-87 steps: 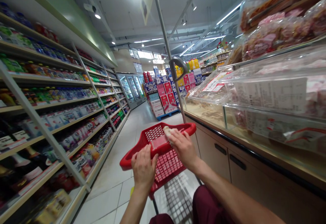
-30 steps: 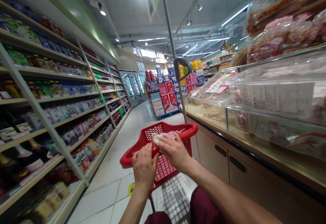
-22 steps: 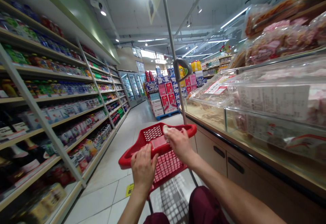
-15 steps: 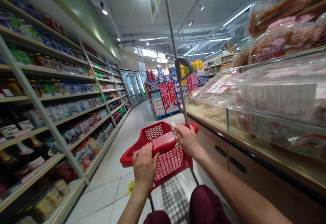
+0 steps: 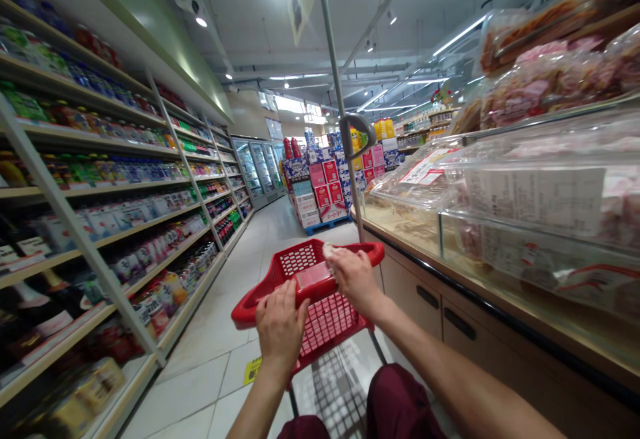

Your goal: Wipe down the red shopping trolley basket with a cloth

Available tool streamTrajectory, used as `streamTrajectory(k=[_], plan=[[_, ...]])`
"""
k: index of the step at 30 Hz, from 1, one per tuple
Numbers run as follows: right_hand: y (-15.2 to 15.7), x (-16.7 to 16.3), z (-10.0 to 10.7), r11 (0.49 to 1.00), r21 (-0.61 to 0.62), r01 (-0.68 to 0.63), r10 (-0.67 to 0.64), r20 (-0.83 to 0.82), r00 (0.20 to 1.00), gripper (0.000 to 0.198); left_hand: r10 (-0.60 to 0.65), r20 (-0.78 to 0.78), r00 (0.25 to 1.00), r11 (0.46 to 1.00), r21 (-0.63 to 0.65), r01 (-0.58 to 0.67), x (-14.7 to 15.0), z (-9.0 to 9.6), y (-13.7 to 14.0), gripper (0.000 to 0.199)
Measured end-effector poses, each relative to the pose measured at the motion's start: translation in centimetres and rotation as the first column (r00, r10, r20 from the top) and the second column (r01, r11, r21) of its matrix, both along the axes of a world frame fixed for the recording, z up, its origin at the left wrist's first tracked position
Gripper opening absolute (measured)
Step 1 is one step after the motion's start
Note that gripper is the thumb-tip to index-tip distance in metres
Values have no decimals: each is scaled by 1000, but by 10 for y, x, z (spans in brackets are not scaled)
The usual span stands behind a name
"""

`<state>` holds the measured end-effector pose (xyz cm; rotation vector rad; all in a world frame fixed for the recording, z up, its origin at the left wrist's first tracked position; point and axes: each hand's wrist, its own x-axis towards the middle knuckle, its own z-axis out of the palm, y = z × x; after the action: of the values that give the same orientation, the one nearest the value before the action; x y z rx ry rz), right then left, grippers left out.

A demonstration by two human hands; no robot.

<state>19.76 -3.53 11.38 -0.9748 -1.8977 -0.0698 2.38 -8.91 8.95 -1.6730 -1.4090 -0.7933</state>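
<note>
A red plastic shopping cart (image 5: pixel 330 326) stands right in front of me. My left hand (image 5: pixel 281 322) is closed over the left part of its handle, fingers on top and thumb on the near side. On the handle, beside that hand, is a panel with a clear cover (image 5: pixel 314 277). My right hand (image 5: pixel 354 276) presses a crumpled white wipe (image 5: pixel 328 250) against the handle at the panel's right end. Most of the wipe is hidden under the fingers.
Shelves of bottled drinks (image 5: pixel 120 166) line the left side. On the right runs a glass-fronted counter (image 5: pixel 415 232) with packaged food, and a grey pole (image 5: pixel 336 59) rises at its near corner. Stacked boxes (image 5: pixel 325 186) stand on a blue pallet (image 5: pixel 327 226) ahead.
My right hand has slid a little left along the handle with the wipe. My left hand keeps its place on the handle. The whole view has shifted slightly.
</note>
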Motion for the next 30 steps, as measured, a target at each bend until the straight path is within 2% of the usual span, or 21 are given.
streamTrajectory(k=[3, 5, 7, 9, 11, 13, 14, 16, 18, 20, 25, 27, 30], plan=[[-7, -6, -2, 982, 119, -144, 129, 123, 984, 30, 2, -1, 1000, 1000, -2, -2, -1, -1, 0, 37], [-5, -4, 0, 995, 64, -80, 76, 73, 994, 30, 6, -14, 1000, 1000, -4, -6, -1, -1, -1, 38], [0, 0, 3, 997, -66, 46, -47, -17, 999, 29, 13, -25, 1000, 1000, -7, -13, -1, -1, -2, 38], [0, -3, 4, 989, -118, 85, -89, -29, 996, 30, 18, -28, 999, 1000, -7, -19, -1, -1, -3, 38], [-7, -12, 3, 1000, -24, -12, 13, 45, 999, 31, 26, -27, 999, 1000, -4, -26, 0, -1, -2, 37], [-13, -19, 0, 984, 90, -156, 142, 139, 980, 33, 28, -27, 999, 1000, -3, -28, -1, 0, -2, 36], [-14, -19, -1, 976, 112, -187, 169, 152, 974, 34, 27, -28, 999, 1000, -5, -27, -1, 0, -2, 37], [-9, -13, -2, 990, 75, -122, 117, 75, 990, 32, 23, -28, 999, 1000, -18, -23, -2, 1, -4, 37], [-1, -3, 0, 999, -33, 16, -17, -46, 999, 29, 22, -25, 999, 999, -29, -23, -2, 1, -5, 37], [2, -1, 1, 994, -84, 65, -71, -74, 995, 28, 26, -17, 1000, 999, -32, -27, -2, 1, -5, 37], [-11, -18, -1, 983, 118, -137, 124, 109, 986, 31, 14, 10, 1000, 999, -52, -14, -3, 2, -5, 38], [-10, -16, -1, 989, 110, -97, 89, 73, 993, 31, 11, 15, 1000, 998, -60, -10, -2, 2, -5, 38], [-4, -7, 0, 997, 0, 74, -74, -47, 996, 30, 17, 7, 1000, 998, -57, -17, -1, 1, -5, 39]])
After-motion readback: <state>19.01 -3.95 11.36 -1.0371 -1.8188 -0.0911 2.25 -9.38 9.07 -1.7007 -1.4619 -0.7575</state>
